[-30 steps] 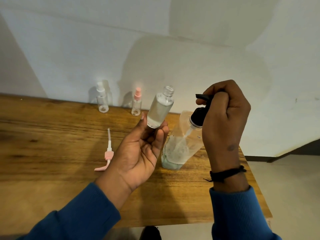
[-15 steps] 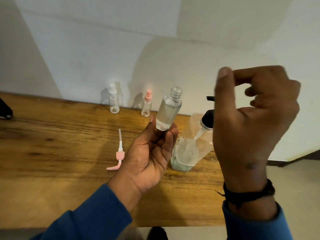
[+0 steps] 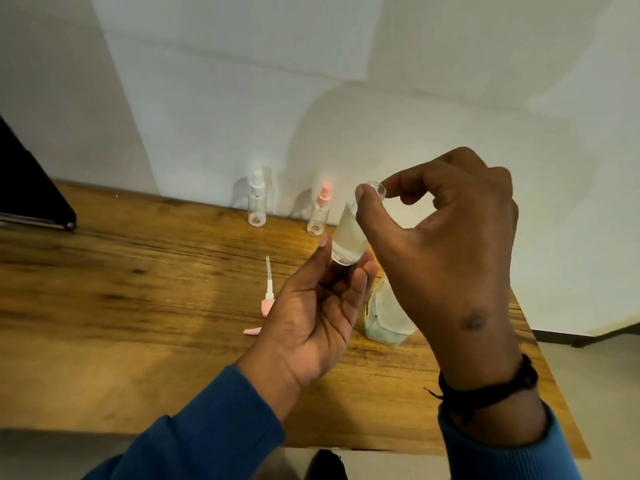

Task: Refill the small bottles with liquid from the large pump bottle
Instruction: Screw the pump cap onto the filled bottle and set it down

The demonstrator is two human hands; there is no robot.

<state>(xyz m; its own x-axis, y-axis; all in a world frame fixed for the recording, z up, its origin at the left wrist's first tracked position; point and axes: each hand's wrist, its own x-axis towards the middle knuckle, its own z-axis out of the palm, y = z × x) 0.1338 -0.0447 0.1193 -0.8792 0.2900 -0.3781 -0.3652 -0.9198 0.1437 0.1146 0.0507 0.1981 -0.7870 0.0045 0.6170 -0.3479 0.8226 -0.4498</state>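
While L hand grips small bottle, R hand pinches its neck.

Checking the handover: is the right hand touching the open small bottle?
Touching. The head view shows the right hand pinching the open small bottle at its neck.

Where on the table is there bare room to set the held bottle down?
Bare wood lies left of the pink pump head, out toward the dark object, and along the near edge of the table. It is crowded around the large pump bottle under the right hand.
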